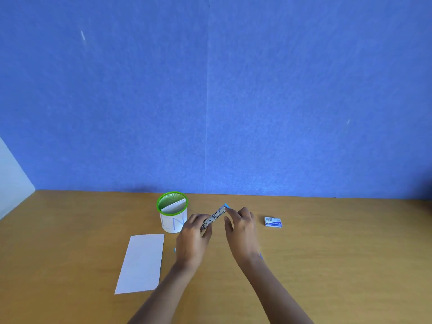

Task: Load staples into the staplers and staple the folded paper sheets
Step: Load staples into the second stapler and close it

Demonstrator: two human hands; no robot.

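Note:
A small stapler [215, 217] with a blue body and a bare metal magazine is held slanted above the wooden table [327, 265]. My left hand [194, 239] grips its lower end. My right hand [240, 226] touches its upper end with the fingertips. A folded white paper sheet [142, 263] lies flat to the left of my left arm. A small blue and white staple box [273, 222] rests to the right of my right hand. Whether staples sit in the magazine cannot be seen.
A green mesh cup [172, 211] wrapped in white paper with blue letters stands behind the sheet and holds more folded paper. A blue wall [210, 90] rises at the table's far edge. A white panel [11, 181] stands at the left.

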